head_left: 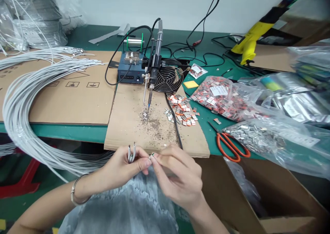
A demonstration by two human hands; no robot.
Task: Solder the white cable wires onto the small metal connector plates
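Note:
In front of my body, my left hand (130,165) is closed around a few white cables (131,157), with two dark-tipped ends standing up between its fingers. My right hand (180,175) pinches a small whitish cable end (151,156) with a bit of green, right against the left thumb. Fingers hide most of that end. Beyond both hands, a soldering iron (154,65) hangs tip-down in a stand over a cardboard sheet (123,124). Solder bits (145,115) lie scattered under its tip. Orange-and-metal USB connector pieces (182,110) are heaped to the right.
A large bundle of white cables (18,99) curves along the left. A blue soldering station (131,70), solder spool (135,42) and round fan guard (168,79) stand behind. Orange-handled scissors (230,146), bags of connector parts (219,96) and an open carton (281,196) are on the right.

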